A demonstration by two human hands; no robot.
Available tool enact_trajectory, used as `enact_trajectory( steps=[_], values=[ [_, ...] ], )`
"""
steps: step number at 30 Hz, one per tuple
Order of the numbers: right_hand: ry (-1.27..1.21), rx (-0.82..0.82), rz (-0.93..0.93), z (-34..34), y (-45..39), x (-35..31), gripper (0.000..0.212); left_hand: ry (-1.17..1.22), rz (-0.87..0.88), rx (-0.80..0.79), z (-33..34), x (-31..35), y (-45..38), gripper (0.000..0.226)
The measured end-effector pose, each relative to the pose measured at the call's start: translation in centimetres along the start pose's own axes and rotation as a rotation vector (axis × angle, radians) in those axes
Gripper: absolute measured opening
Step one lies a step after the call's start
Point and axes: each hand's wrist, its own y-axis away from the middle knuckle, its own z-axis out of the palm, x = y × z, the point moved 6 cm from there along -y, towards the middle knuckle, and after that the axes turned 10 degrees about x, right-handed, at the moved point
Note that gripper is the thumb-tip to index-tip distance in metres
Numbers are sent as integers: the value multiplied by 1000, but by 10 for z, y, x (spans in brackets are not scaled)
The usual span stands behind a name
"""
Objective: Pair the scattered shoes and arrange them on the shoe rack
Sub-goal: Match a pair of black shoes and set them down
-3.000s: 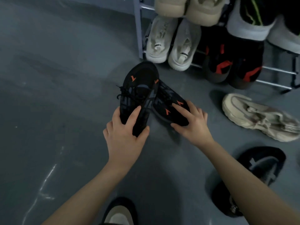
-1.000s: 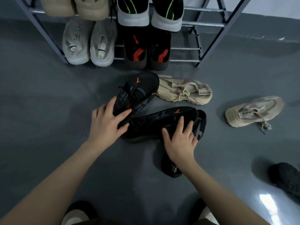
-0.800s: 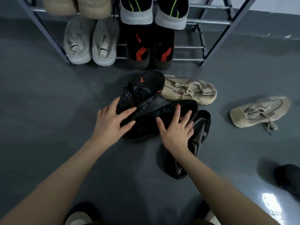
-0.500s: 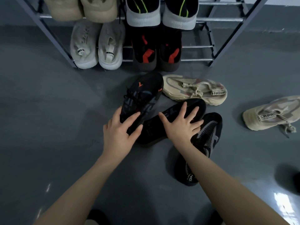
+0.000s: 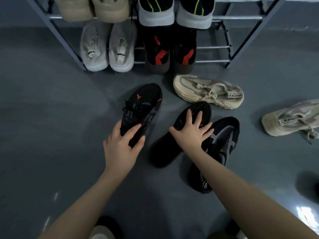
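Four pairs already sit on the rack (image 5: 241, 17) at 12 o'clock. My left hand (image 5: 120, 145) grips one black shoe (image 5: 143, 104); my right hand (image 5: 189, 135) lies spread on its mate (image 5: 165, 152). Beige shoes (image 5: 207, 91) wait at 2 o'clock.

Head view, steeply down, close.

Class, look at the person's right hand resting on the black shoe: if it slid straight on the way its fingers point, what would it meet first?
Probably the beige shoe lying just past the black shoe's toe; the right hand points up-right toward it, though depth is unclear.
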Motion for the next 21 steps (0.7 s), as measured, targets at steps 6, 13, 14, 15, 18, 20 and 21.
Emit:
enact_trajectory(
  steps=[6,13,14,15,18,20,21],
  values=[
    [15,-237,-578,13,34,-26,89,-9,-61,-22,-3,-15,40,49],
    [-35,-124,-435,-2,68,-2,78,-116,-42,-310,20,-12,65,81],
    [-45,-94,-408,-4,82,4,78,-147,-27,-311,21,-11,65,86],
    [-49,-78,-393,-6,96,9,79,-183,-16,-320,23,-12,65,91],
    [-69,-82,-371,-5,125,19,85,-247,-6,-338,28,-16,63,96],
    [-39,-96,-374,-1,136,24,92,-229,6,-330,29,-17,62,91],
    [-13,-96,-385,2,140,24,95,-210,13,-324,28,-18,62,88]
  ],
)
